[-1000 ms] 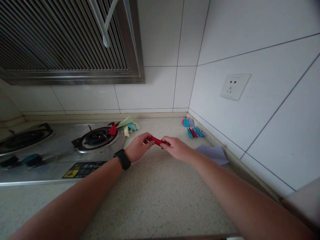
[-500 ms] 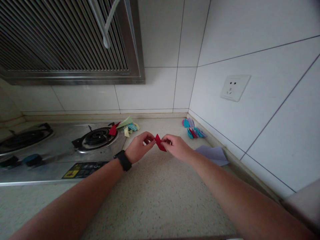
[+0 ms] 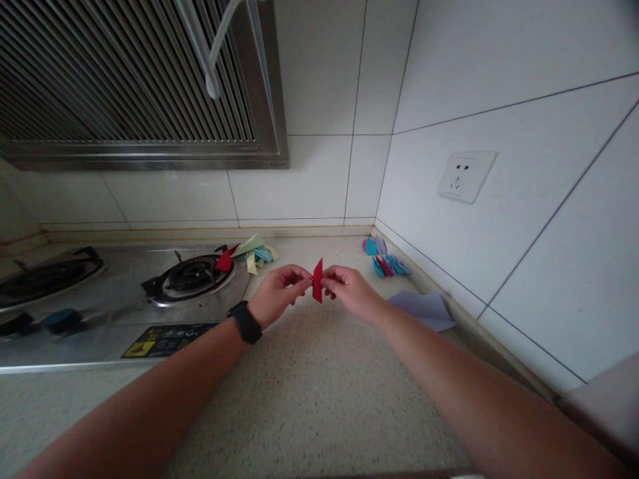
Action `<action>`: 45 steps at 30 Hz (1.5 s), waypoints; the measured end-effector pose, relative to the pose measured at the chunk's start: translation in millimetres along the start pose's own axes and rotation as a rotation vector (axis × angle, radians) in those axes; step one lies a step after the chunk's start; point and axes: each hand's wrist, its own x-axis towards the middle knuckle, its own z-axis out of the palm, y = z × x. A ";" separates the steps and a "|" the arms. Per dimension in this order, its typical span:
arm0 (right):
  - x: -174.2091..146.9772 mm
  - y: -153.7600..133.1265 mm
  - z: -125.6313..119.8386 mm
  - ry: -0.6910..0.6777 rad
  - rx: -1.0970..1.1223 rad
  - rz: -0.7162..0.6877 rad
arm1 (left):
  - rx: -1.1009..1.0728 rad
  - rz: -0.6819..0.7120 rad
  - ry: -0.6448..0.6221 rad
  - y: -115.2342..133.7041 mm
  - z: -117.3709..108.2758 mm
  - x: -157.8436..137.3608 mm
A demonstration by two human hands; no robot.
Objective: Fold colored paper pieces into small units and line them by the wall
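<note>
A small folded piece of red paper (image 3: 317, 281) is held up over the speckled countertop (image 3: 309, 386), standing nearly upright between both hands. My left hand (image 3: 279, 291), with a black watch on the wrist, pinches its left side between thumb and fingers. On the opposite side, the thumb and fingers of my right hand (image 3: 349, 291) are closed on its right edge. Beyond my right hand lie small folded paper pieces (image 3: 391, 265) in blue, red and purple. A flat purple paper sheet (image 3: 424, 309) rests beside my right forearm.
At the left, a gas stove (image 3: 110, 293) with two burners adjoins the counter. Folded paper strips (image 3: 255, 251) in green, yellow and blue, with a red one (image 3: 225, 259), lie by the near burner. A range hood (image 3: 150, 86) hangs above. The right wall carries a socket (image 3: 466, 176).
The red folded paper has turned from a slant to nearly upright between my fingers. Both hands stay in about the same place.
</note>
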 end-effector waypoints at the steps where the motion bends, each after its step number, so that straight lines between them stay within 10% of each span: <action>1: -0.7 -0.5 0.7 -0.024 0.062 0.015 | -0.033 -0.010 -0.014 1.3 0.4 -0.5; 45: -3.0 0.4 10.9 -0.136 0.154 -0.002 | 0.720 0.154 -0.075 16.6 4.6 -10.2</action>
